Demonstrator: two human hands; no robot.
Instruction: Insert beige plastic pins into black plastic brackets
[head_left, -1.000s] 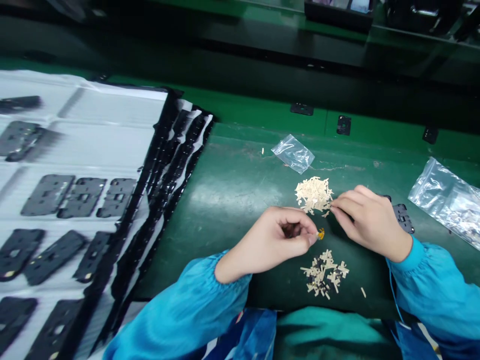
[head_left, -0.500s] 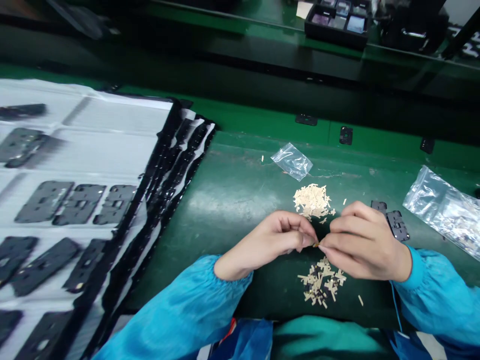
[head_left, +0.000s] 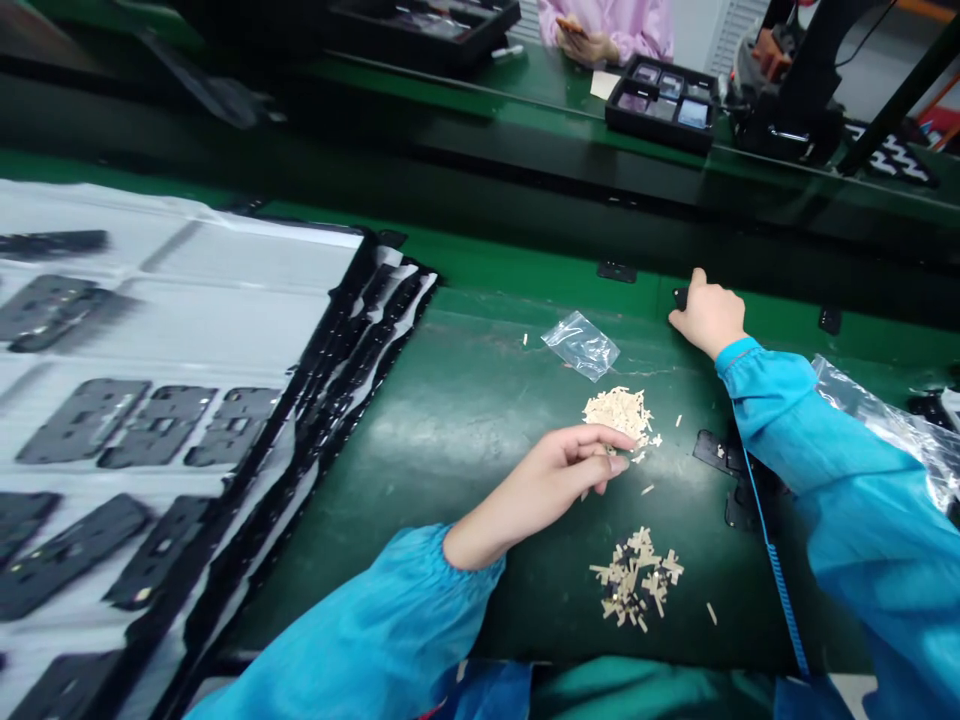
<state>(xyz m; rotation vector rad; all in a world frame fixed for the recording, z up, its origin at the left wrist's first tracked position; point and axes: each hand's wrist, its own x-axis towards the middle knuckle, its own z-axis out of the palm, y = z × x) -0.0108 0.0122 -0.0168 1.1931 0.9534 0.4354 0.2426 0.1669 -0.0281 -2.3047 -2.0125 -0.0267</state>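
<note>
My right hand [head_left: 709, 315] reaches to the far green ledge, its fingers around a small black plate [head_left: 680, 297] that it mostly covers. Over the middle of the table my left hand [head_left: 566, 470] is curled, thumb and forefinger close together. Something tiny seems to be between them, too small to make out. Just beyond its fingertips lies a pile of small cream strips [head_left: 616, 412]. Nearer to me is a second pile of strips mixed with dark bits [head_left: 636, 580]. Two black plates, one of them a slotted plate [head_left: 716, 452], lie below my right forearm.
A clear plastic bag [head_left: 581, 345] lies beyond the piles; a larger bag [head_left: 885, 420] is partly behind my right sleeve. White-lined trays [head_left: 247, 280] with black plates are stacked at left. More plates sit on the ledge. A person in pink [head_left: 607, 30] is across the table.
My hands have parted. The right one has moved up and away to a plate on the ledge; the left has stayed near the cream pile. The view has tilted up.
</note>
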